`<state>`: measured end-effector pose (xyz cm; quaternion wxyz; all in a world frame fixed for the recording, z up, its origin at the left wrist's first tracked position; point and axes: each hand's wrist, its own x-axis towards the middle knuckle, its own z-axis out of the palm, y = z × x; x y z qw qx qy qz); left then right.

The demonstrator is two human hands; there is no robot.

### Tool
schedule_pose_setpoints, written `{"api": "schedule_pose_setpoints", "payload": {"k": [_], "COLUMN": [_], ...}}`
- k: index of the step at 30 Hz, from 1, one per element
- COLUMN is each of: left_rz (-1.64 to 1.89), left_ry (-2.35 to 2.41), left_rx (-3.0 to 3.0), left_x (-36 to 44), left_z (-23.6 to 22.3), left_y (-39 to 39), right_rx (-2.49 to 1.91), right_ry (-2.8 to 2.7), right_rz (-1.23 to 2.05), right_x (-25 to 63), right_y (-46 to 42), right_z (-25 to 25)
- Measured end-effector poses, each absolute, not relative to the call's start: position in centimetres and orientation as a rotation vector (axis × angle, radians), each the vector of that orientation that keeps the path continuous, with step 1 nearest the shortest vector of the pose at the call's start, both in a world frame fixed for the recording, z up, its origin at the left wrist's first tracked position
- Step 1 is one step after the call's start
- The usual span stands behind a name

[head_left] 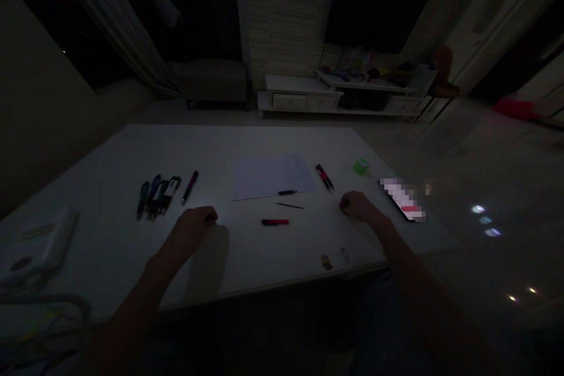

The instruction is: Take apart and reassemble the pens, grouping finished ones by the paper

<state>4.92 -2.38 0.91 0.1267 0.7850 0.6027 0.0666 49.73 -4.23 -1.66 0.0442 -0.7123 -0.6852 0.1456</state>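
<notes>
My left hand (194, 228) rests on the white table with its fingers curled in, and nothing shows in it. Likewise, my right hand (360, 207) lies curled on the table's right half, with nothing visible in its fingers. Between them are pen parts: a red and black pen barrel (275, 222), a thin dark refill (289, 205) and a short black pen piece (288, 192) at the paper's lower edge. Two red and black pens (325, 178) lie just beyond my right hand. One dark purplish pen (190, 187) is beyond my left hand.
Several pens (157, 197) lie grouped at the left. A sheet of paper (255, 177) is mid-table. At the right are a green cube-shaped object (361, 166) and a phone (402, 198). Small items (326, 262) sit near the front edge; a white box (39, 241) stands far left.
</notes>
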Motion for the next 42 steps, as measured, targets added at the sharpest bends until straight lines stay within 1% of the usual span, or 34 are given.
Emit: {"api": "schedule_pose_setpoints", "payload": {"k": [13,19,22,25,29,33,37,40,42], "left_rz": [0.093,0.094,0.247,0.47,0.496,0.549,0.669,0.854,0.979], "left_ry": [1.665,1.698,1.665,1.485,1.297,1.287,1.339,1.376,1.389], "left_rx": [2.379,2.345,2.361,2.46,2.53,2.521,2.325,2.03,1.859], "left_x": [6.9,7.1,8.6,11.5,15.9,18.1,18.0,17.4,17.0], "left_z": [-0.5,-0.8,-1.0,-1.6,-2.7,-3.5,-3.5,-3.1,-2.7], "left_y": [-2.8,-3.3,-3.7,-4.3,-5.3,-5.7,-5.2,-4.8,-4.7], "right_rx": [-2.077,-2.095,-2.03,-1.882,-1.678,-1.617,-1.64,-1.666,-1.661], "right_ry": [-2.118,-2.093,-2.093,-2.066,-2.019,-2.01,-2.041,-2.09,-2.067], "right_rz": [0.484,0.437,0.401,0.393,0.407,0.361,0.313,0.274,0.333], "right_x": [47.7,48.0,47.0,44.7,40.8,38.4,37.6,37.6,37.7], "right_y": [-4.5,-4.6,-4.6,-4.2,-3.5,-3.2,-3.2,-3.4,-3.9], "right_z": [-1.5,-1.6,-1.5,-1.7,-2.7,-4.2,-4.8,-4.2,-3.3]}}
